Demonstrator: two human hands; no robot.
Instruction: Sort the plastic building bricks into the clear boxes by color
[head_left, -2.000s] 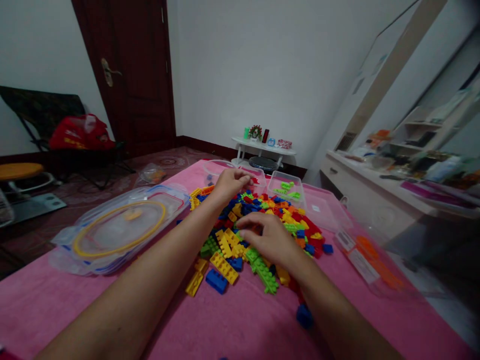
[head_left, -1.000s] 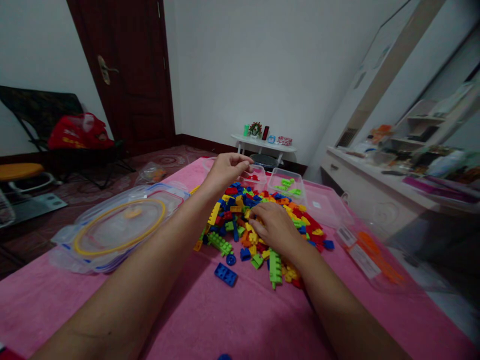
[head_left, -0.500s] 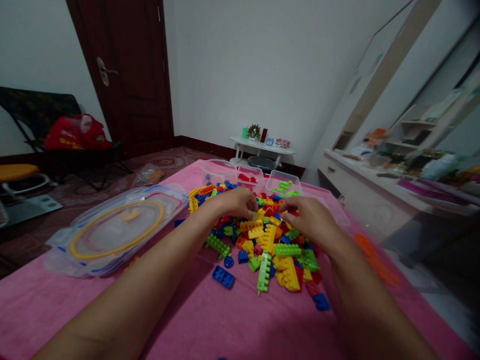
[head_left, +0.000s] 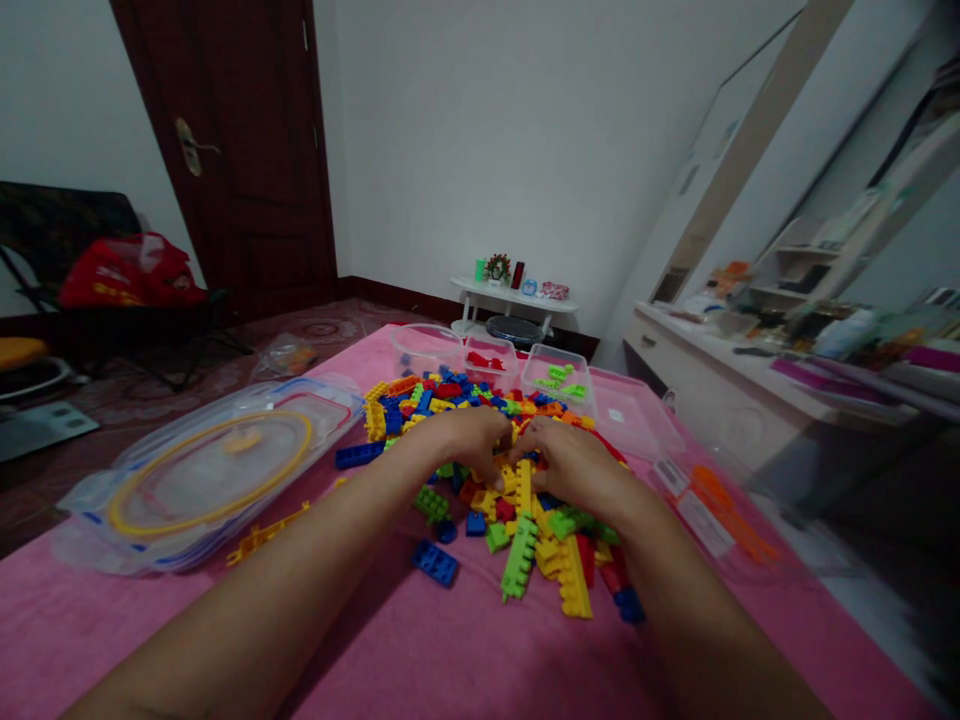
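Note:
A heap of coloured plastic building bricks point(head_left: 465, 400) lies on the pink cloth point(head_left: 450, 650). My left hand point(head_left: 466, 440) and my right hand point(head_left: 574, 465) rest together on the middle of the heap, fingers curled down into the bricks and nearly touching. What the fingertips grip is hidden among the bricks. A long green brick point(head_left: 519, 558) and a yellow brick point(head_left: 571, 580) lie just in front of my right hand, and a blue brick point(head_left: 435, 563) sits apart at the near edge.
Three small clear tubs stand behind the heap: one bare point(head_left: 424, 348), one with red bricks point(head_left: 489, 362), one with green bricks point(head_left: 562, 375). A large clear lid with a yellow ring point(head_left: 202, 470) lies left. A clear lid point(head_left: 720, 520) lies right. A white dresser point(head_left: 720, 390) stands beyond.
My left hand came back from the red-brick tub to the heap. Both hands drew together at the heap's middle and lowered onto the bricks. The view shifted slightly.

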